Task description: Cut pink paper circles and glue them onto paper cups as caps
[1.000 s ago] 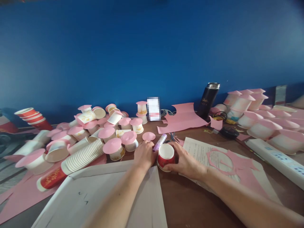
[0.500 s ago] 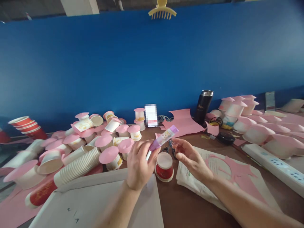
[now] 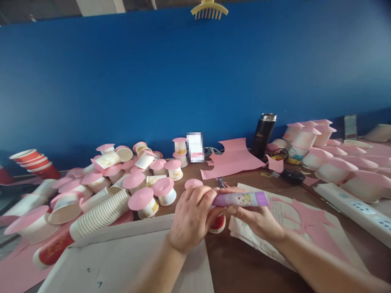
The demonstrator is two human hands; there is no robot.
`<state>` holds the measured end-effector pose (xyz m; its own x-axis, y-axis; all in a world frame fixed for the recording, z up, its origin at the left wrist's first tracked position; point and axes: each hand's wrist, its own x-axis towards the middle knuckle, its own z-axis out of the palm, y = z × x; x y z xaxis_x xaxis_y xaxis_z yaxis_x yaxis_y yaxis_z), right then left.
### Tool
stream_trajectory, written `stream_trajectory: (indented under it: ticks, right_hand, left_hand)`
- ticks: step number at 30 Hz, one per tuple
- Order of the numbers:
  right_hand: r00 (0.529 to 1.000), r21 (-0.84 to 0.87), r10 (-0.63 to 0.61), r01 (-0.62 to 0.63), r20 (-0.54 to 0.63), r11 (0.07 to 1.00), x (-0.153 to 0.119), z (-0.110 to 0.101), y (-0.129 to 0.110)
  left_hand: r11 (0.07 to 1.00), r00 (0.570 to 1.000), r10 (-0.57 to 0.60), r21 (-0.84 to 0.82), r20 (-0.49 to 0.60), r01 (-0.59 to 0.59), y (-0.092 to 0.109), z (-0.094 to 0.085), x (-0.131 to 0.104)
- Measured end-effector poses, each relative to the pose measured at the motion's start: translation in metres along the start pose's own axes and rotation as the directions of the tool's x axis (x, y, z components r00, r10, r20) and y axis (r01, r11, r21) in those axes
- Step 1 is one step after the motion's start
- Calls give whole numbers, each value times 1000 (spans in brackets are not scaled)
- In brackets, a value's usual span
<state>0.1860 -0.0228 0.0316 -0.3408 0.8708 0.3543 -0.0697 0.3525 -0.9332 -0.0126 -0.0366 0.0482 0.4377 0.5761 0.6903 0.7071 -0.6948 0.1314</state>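
My left hand (image 3: pixel 191 215) is closed round the left end of a purple glue stick (image 3: pixel 241 199) with a cartoon label, held nearly level above the table. My right hand (image 3: pixel 256 219) is at the same tube, thumb below it and fingers behind, closed on it. Under the hands a red and white paper cup (image 3: pixel 217 226) shows only in part. Behind the fingers a bit of dark scissors (image 3: pixel 220 182) is visible, the rest covered. A pink paper disc (image 3: pixel 193 184) shows just beyond my left hand.
Several paper cups with pink discs (image 3: pixel 142 198) crowd the left, beside a long cup stack (image 3: pixel 100 215). A white box (image 3: pixel 128 260) lies in front. Pink paper (image 3: pixel 235 158), a black flask (image 3: pixel 264 136) and a power strip (image 3: pixel 351 207) stand at back and right.
The glue stick has swung from a slant to nearly level, pointing right. My right hand has moved in from beside the scissors to the tube. The hands now cover most of the red cup.
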Motion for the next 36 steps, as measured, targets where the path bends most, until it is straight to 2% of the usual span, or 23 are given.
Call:
stream_trajectory:
  ticks: [4,8,12,16,22,25,26,28,30,31,34,36]
  right_hand:
    - [997,146,78,-81,31,986,-1,2,-1]
    - [988,265,155,-148,-5,953,-3,4,-1]
    - [981,296,183,-159,-57,942,-2,5,0]
    - [985,365,170,-146,-35,920,0,6,0]
    - [972,394,234,-208,-18,895,0,11,-5]
    - [967,419,250,-204,-56,885,4,3,-8]
    - [966,445,243,-182,-83,877,7,-2,-8]
    - [955,514,178,-33,-236,857,12,-15,-8]
    - [941,520,125,61,-315,852,16,-23,-6]
    - [940,498,112,67,-322,864,17,-25,-5]
    - [976,417,144,-64,-163,907,18,-19,-2]
    - [981,391,115,-45,-157,919,18,-14,1]
  left_hand:
    - [999,998,3,32,60,-4,3,0,1]
    - [994,998,32,105,46,-36,8,3,1]
    - [985,999,40,166,35,-45,12,3,1]
    - [981,998,21,192,63,-33,13,0,2]
    - [980,995,14,197,103,-34,13,1,2]
    - [978,994,12,208,111,-35,9,-1,1]
    - [976,995,-2,218,99,-20,6,-2,1]
    - [970,998,-54,241,44,42,1,-4,2]
    - [965,993,-119,233,-19,121,-4,-4,2]
    - [965,990,-139,223,-23,141,-6,-3,2]
    - [947,976,-212,237,-47,217,-11,2,3]
    - [893,942,-332,303,-52,331,-15,4,3]
